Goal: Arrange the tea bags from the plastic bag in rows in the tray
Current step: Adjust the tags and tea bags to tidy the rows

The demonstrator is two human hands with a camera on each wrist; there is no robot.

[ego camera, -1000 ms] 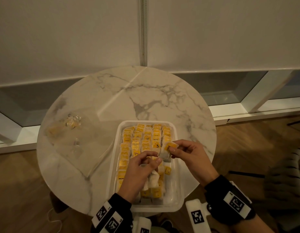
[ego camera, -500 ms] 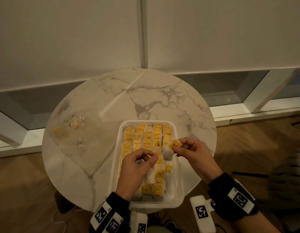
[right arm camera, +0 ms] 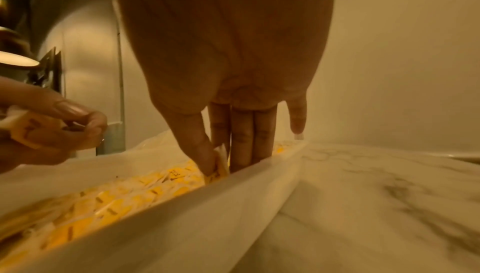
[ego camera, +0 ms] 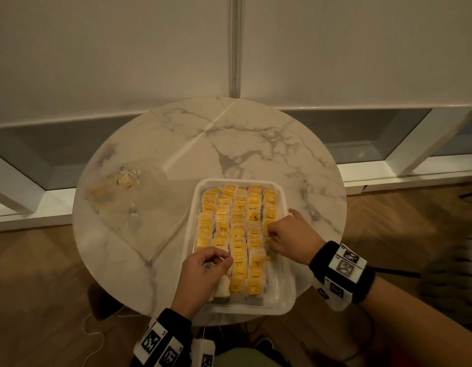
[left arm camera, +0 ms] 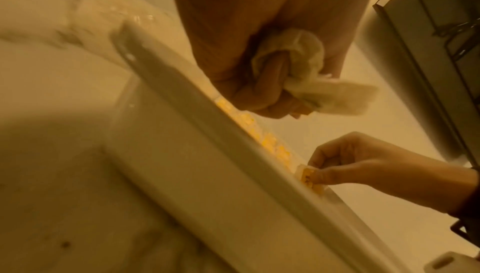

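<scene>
Head view, lower centre: white tray [ego camera: 287, 300] on a round marble table [ego camera: 256, 144], packed w/ rows of yellow-tagged tea bags [ego camera: 230, 226]. Right hand [ego camera: 291, 235], centre-right of frame, pinches one tea bag [right arm camera: 217, 169] betw. thumb & fingers, low by the tray's right wall. Left hand [ego camera: 204, 274], lower centre, fingers curled round a small bunch of tea bags [left arm camera: 298, 72] over the tray's near-left corner. Clear plastic bag [ego camera: 139, 205] lies flat at centre-left, a few bags inside.
</scene>
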